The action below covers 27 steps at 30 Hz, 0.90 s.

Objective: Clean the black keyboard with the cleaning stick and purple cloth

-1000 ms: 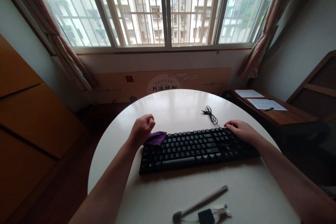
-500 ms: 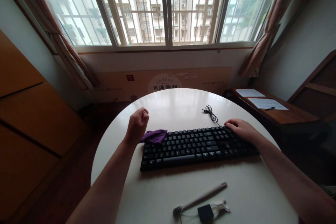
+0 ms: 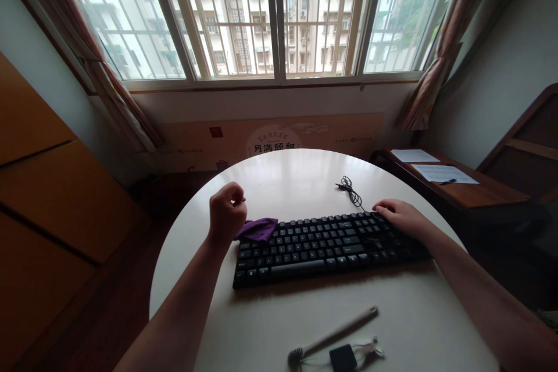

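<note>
A black keyboard (image 3: 325,247) lies across the middle of the round white table (image 3: 288,183). My left hand (image 3: 225,214) is closed in a fist just above the keyboard's far left corner. A purple cloth (image 3: 260,228) runs out from under the fist and lies over that corner, so the fist seems to grip its end. My right hand (image 3: 401,218) rests flat on the keys at the keyboard's far right end, fingers stretched toward the top edge. The keyboard's black cable (image 3: 350,189) lies coiled on the table behind it.
Near the table's front edge lie a long-handled brush (image 3: 333,336) and a small black square object with white loops (image 3: 349,356). A low wooden side table with papers and a pen (image 3: 436,173) stands to the right. Wooden cabinets (image 3: 52,197) fill the left side; a barred window (image 3: 279,11) is ahead.
My left fist has lifted and drawn back to the left from the keyboard's corner, leaving more of the purple cloth showing. My right hand and the keyboard have stayed in place.
</note>
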Tool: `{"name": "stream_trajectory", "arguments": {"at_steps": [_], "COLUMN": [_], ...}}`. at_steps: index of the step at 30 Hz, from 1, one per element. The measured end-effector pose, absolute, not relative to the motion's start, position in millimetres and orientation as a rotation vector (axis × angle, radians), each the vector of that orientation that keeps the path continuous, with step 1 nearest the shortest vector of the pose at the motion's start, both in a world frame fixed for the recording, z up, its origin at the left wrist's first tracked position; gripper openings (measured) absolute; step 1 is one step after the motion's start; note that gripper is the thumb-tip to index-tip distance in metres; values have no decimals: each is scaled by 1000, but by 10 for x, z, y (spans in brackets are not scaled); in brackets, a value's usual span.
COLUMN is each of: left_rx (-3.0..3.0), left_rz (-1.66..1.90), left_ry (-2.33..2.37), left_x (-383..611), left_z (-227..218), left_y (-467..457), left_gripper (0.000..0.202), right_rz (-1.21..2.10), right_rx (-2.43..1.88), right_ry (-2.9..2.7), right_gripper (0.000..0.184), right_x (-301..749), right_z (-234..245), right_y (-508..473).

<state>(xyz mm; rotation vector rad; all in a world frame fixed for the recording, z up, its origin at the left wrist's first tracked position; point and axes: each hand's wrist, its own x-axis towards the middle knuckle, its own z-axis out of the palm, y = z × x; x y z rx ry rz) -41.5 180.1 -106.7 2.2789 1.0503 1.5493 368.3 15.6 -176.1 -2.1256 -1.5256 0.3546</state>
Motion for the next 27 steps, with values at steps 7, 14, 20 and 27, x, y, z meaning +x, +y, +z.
{"name": "stream_trajectory", "arguments": {"at_steps": [7,14,20,27], "left_rx": [2334,2474,2332,1955], "left_rz": [1388,1267,1221,810], "left_ry": [954,910,734,252], "left_x": [-436,-380,-132,241], "left_z": [-980,-1066,-922,-951], "left_y": [1732,1791,1409,726], "left_gripper": [14,16,16,42], "right_rz": [370,329,-232,1080], "right_rx": [-2133,-2143,-1865,-1067], "right_ry": [-1510,-1532,-1487,-1581], "right_gripper": [35,34,34,61], "right_x": [3652,3647,3049,1840], "right_z": [-1729,-1731,-1278,-901], "right_y": [143,136,34,35]}}
